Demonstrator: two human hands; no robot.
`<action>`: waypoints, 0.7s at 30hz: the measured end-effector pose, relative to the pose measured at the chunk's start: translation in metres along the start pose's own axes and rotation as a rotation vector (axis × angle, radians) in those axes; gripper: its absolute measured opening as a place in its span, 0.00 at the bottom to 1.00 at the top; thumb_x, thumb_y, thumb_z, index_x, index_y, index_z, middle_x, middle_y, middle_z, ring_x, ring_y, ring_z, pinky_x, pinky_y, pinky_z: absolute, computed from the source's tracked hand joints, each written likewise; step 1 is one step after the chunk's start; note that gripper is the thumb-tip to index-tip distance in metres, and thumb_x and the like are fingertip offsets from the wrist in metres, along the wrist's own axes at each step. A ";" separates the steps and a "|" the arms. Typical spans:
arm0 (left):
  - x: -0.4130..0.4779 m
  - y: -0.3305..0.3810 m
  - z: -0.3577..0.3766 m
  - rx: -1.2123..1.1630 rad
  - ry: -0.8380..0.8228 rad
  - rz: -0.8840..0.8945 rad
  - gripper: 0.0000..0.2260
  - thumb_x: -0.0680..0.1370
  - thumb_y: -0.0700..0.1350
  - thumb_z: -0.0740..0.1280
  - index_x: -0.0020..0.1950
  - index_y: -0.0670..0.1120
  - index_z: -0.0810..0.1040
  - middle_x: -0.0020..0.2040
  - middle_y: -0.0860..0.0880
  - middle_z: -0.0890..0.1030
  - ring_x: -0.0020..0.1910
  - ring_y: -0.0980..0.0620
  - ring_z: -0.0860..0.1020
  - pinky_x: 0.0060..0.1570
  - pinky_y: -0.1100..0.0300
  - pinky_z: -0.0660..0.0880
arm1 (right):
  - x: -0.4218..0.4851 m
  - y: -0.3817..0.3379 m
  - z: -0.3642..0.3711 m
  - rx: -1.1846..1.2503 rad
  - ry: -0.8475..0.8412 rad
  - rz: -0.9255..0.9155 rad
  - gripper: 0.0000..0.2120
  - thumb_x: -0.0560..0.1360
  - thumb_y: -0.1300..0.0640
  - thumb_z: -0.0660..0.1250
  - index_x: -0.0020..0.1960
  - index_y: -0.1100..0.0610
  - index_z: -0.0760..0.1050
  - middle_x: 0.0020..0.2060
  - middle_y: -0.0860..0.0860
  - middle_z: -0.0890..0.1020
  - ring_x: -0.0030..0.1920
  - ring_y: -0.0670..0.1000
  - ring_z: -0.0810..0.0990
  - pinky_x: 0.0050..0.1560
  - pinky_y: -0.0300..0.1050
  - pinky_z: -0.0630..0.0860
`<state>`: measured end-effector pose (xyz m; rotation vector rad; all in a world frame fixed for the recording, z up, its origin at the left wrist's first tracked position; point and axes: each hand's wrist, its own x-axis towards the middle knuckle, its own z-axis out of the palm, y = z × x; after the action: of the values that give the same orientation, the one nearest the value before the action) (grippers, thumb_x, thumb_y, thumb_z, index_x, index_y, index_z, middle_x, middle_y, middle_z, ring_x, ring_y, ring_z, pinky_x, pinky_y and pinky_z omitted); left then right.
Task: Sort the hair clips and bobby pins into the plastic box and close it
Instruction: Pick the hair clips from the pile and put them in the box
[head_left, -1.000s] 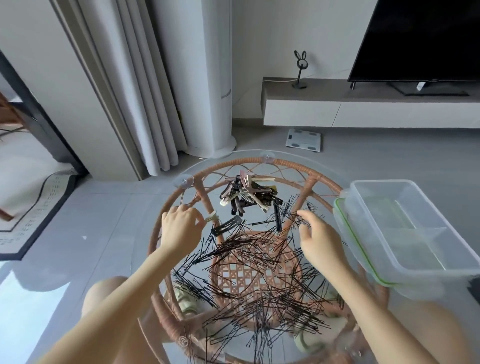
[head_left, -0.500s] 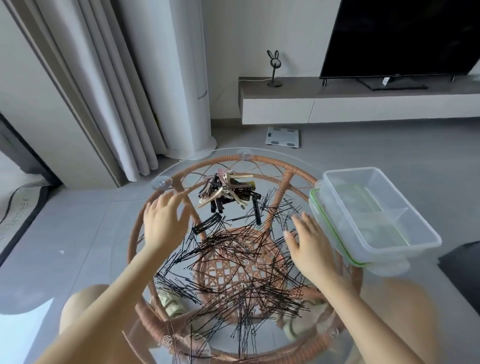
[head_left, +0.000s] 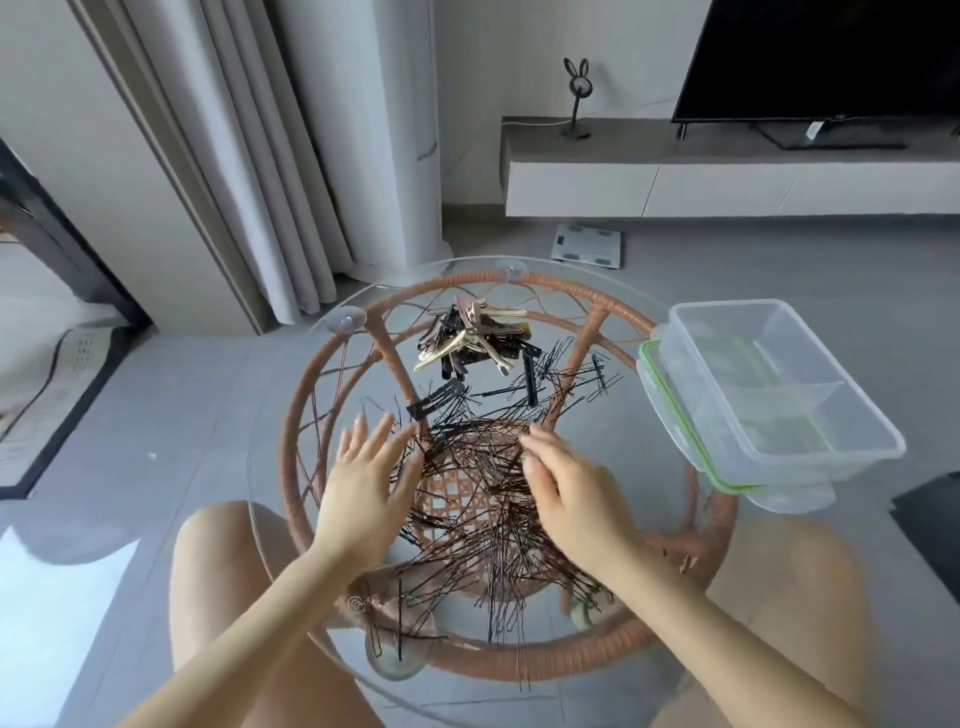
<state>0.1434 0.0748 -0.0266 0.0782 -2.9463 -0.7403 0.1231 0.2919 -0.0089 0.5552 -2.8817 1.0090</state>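
A wide scatter of black bobby pins (head_left: 483, 499) covers the middle of a round glass tabletop (head_left: 270, 467) on a rattan frame. A heap of black and beige hair clips (head_left: 478, 343) lies at the far side, with one black clip (head_left: 436, 405) apart from it. A clear plastic box (head_left: 779, 395) with a divider stands open at the right edge, sitting on its green-rimmed lid (head_left: 670, 415). My left hand (head_left: 363, 483) is spread flat over the left edge of the pins. My right hand (head_left: 566, 493) hovers over the pins with fingers loosely bent, holding nothing.
My bare knees show under the glass on both sides. Beyond the table are grey floor tiles, a bathroom scale (head_left: 587, 244), curtains (head_left: 234, 156), a white column unit and a low TV shelf (head_left: 727, 171). A dark object (head_left: 930, 519) lies on the floor at the right.
Both hands have drawn back from the far side of the table towards me and closer together over the bobby pin pile. The left hand has spread flat; the camera has tilted.
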 end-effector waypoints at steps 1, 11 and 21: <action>-0.002 0.002 0.000 -0.062 0.003 0.007 0.26 0.76 0.63 0.47 0.71 0.56 0.63 0.75 0.53 0.57 0.76 0.51 0.49 0.71 0.53 0.42 | 0.009 0.002 -0.005 0.000 0.066 0.015 0.17 0.79 0.55 0.56 0.65 0.59 0.71 0.67 0.53 0.73 0.66 0.50 0.72 0.67 0.42 0.66; 0.061 -0.045 -0.020 0.168 -0.022 -0.085 0.25 0.80 0.58 0.47 0.75 0.51 0.57 0.77 0.48 0.54 0.76 0.48 0.48 0.75 0.51 0.43 | 0.127 0.078 -0.022 -0.385 -0.135 0.245 0.25 0.81 0.47 0.41 0.74 0.57 0.53 0.75 0.56 0.52 0.75 0.57 0.47 0.72 0.50 0.40; 0.014 0.008 0.006 -0.062 -0.125 0.075 0.24 0.81 0.56 0.47 0.75 0.48 0.55 0.76 0.51 0.53 0.76 0.55 0.47 0.72 0.61 0.40 | 0.039 0.042 -0.001 -0.094 -0.149 -0.051 0.21 0.81 0.50 0.47 0.71 0.57 0.62 0.73 0.52 0.60 0.75 0.50 0.52 0.73 0.42 0.43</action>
<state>0.1282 0.0830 -0.0267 -0.0853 -3.0206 -0.8542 0.0723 0.3102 -0.0273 0.7221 -3.0064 0.8543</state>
